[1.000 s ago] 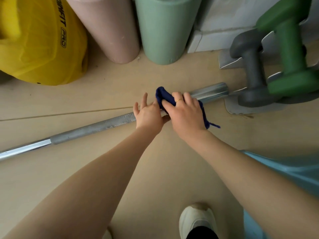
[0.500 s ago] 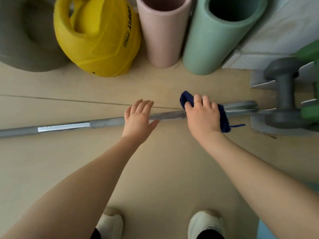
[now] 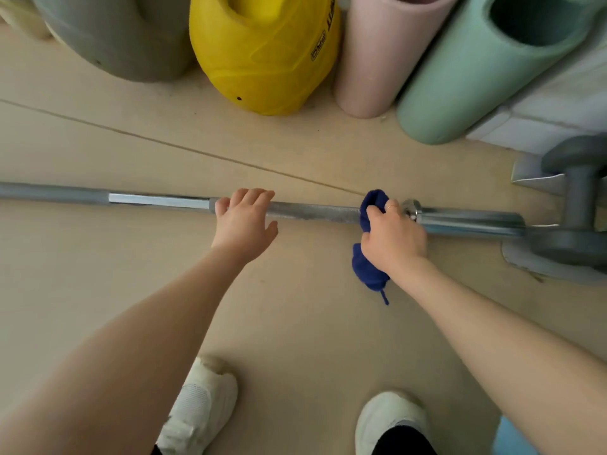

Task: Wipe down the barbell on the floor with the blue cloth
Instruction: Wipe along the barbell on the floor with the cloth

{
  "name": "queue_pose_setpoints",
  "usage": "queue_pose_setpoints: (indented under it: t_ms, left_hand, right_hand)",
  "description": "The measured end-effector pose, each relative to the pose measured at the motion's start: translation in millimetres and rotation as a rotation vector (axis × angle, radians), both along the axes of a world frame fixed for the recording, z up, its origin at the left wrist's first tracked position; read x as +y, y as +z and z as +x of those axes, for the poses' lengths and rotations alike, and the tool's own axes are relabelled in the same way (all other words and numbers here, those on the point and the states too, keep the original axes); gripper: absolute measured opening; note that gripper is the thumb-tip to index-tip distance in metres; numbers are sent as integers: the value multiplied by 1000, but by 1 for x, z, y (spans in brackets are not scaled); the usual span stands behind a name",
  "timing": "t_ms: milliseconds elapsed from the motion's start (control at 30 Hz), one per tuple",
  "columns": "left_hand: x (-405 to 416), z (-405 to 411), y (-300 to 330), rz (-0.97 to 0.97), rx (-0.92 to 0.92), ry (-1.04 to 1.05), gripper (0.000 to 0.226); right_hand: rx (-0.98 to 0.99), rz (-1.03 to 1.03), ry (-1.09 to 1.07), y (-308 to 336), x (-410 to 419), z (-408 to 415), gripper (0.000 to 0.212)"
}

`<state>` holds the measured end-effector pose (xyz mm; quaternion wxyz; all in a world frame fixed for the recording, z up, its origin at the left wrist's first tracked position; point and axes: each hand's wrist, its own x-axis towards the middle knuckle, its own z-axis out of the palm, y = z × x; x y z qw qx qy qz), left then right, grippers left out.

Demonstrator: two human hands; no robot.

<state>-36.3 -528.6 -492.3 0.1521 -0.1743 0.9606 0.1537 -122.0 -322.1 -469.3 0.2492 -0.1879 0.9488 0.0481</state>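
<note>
Right hand (image 3: pixel 392 239) is clenched around the dark blue knitted cloth (image 3: pixel 369 257), wrapping it over the long grey steel barbell (image 3: pixel 312 214) just left of the shiny collar (image 3: pixel 412 210). The cloth bunches above the knuckles and hangs in a soft lump below the wrist, one loose thread trailing toward the pale tan floor (image 3: pixel 295 323). Left hand (image 3: pixel 244 221) lies flat on the bar, fingers straight across the top, thumb out to the side, pressing rather than gripping.

The barbell lies on the floor, running left to right across the view. Its right-hand sleeve (image 3: pixel 469 221) reaches a dull grey dumbbell (image 3: pixel 578 205) on a metal rack; whether they touch I can't tell.

Now the risks, as I judge them. The bar is round and sits on a smooth floor, so a hard sideways stroke could roll it if that flat palm lifts. The knurled middle looks rough and could snag the loose knit or that dangling thread. The polished sections look slick, so the cloth may skate. And working the cloth right, knuckles could knock the collar's raised edge.

Behind the bar stand a glossy yellow kettlebell (image 3: pixel 262 54), a matte grey rounded weight (image 3: pixel 115 34), and two foam rollers, pink (image 3: pixel 377 60) and mint green (image 3: pixel 476 77). White mesh shoes (image 3: pixel 200 412) stand below.
</note>
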Motion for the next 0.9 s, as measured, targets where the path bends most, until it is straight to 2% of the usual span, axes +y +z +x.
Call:
queue_pose_setpoints:
  t_ms: [200,367,500,633,800,900]
  left_hand:
    - [13,14,-1,-114,-110,-54,44]
    - [21,20,-10,-247,34,-72,27]
    - [27,19,-10,-239,59,-24,19]
    - [24,18,-13,-182,32,-12,19]
    - [24,20,-12,-158,26,8,24]
    - [25,21,-13,-154,49,17,25]
  right_hand:
    - [27,-9,49,-8,16,11,29]
    - [49,46,-171,-15,7,12,26]
    - [-31,22,-71,-12,-16,29,30]
    - [-45,-45,28,-10,-2,15,31]
    - [-5,24,-167,-13,4,7,30]
    - [-57,-111,-138,-14,-26,33,29]
